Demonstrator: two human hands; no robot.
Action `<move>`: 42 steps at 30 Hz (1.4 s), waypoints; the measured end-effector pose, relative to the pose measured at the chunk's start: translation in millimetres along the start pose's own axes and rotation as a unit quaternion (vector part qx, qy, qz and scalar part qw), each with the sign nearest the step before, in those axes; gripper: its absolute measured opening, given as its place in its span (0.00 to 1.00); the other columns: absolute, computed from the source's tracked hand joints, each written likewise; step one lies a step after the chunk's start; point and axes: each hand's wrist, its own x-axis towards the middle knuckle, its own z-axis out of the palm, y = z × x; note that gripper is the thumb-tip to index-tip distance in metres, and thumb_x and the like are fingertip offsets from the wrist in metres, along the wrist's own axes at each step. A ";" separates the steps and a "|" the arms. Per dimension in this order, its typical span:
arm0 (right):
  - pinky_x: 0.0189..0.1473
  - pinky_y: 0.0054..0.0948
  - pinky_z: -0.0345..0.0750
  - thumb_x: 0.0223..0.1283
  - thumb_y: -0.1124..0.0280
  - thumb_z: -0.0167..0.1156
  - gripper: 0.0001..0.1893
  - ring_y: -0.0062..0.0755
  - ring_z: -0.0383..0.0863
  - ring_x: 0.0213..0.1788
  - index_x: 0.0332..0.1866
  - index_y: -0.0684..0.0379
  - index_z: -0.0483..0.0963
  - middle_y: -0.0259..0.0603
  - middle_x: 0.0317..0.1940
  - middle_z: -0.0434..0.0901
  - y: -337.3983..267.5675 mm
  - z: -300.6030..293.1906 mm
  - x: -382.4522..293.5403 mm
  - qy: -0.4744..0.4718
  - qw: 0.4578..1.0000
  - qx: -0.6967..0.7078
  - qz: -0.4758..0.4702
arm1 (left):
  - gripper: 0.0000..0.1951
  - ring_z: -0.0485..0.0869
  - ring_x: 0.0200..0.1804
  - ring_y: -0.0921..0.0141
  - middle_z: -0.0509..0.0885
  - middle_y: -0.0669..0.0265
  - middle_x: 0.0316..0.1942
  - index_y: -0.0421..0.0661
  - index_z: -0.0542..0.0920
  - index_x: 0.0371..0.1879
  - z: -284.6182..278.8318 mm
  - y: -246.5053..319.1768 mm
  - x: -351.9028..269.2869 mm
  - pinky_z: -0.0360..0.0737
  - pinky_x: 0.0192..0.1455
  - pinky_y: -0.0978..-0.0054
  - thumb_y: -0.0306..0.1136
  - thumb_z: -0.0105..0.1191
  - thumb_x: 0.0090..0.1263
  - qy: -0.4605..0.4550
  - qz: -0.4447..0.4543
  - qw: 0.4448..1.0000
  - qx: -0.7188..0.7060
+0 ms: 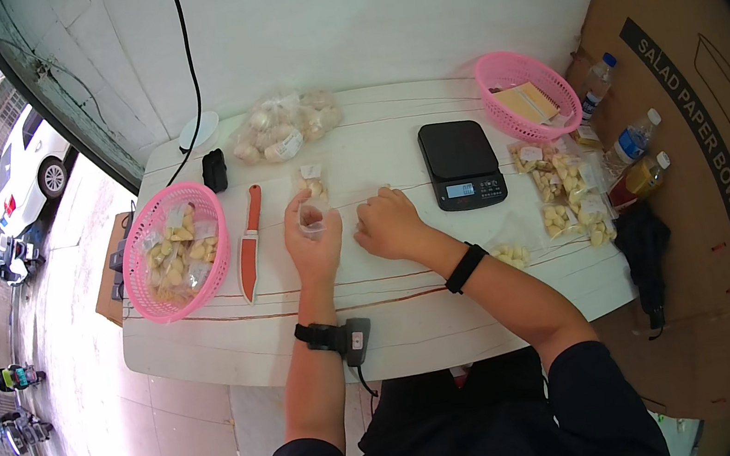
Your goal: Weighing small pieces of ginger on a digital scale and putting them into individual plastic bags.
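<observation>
My left hand [313, 246] is curled around a small, clear plastic container [312, 218], its round opening facing up. Just beyond it lies a small clear bag [312, 183] with a white label and pale pieces inside. My right hand [389, 224] rests over the table to the right, fingers curled under. A small pale bit shows beyond its knuckles, and whether the fingers grip anything is hidden. Left of my hands lies a knife [250, 261] with an orange handle and an orange-faced blade. To the right stands a black digital scale [461, 162] with a lit display.
A pink basket [130, 289] holds bags of peeled garlic cloves. Garlic bulbs in a bag [284, 127] lie at the back. Right are another pink basket [496, 115], several clove bags [569, 189], bottles [632, 138] and a black folded umbrella [645, 251]. A black cable [193, 77] hangs back left.
</observation>
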 end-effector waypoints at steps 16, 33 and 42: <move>0.40 0.37 0.75 0.59 0.61 0.63 0.14 0.41 0.75 0.32 0.42 0.60 0.79 0.45 0.38 0.77 -6.6 -55.6 13.6 0.166 0.942 0.290 -0.031 | 0.27 0.72 0.35 0.75 0.74 0.68 0.33 0.40 0.75 0.55 0.6 -6.8 -4.0 0.73 0.41 0.78 0.23 0.65 0.53 -0.055 0.073 0.991 0.097; 0.40 0.47 0.77 0.63 0.67 0.56 0.09 0.54 0.81 0.37 0.42 0.62 0.72 0.50 0.35 0.81 8.2 -6.8 -21.1 -0.077 0.983 0.148 0.079 | 0.26 0.71 0.34 0.77 0.72 0.70 0.30 0.40 0.76 0.54 2.5 -5.5 -7.0 0.72 0.39 0.78 0.23 0.64 0.53 -0.057 0.055 0.995 0.067; 0.32 0.28 0.75 0.62 0.70 0.59 0.08 0.31 0.79 0.27 0.38 0.64 0.74 0.44 0.26 0.80 -6.8 -75.5 2.1 0.046 0.888 0.446 0.099 | 0.27 0.74 0.34 0.73 0.74 0.67 0.32 0.40 0.76 0.54 6.1 0.1 -8.9 0.74 0.39 0.75 0.23 0.66 0.51 -0.106 0.090 0.982 0.124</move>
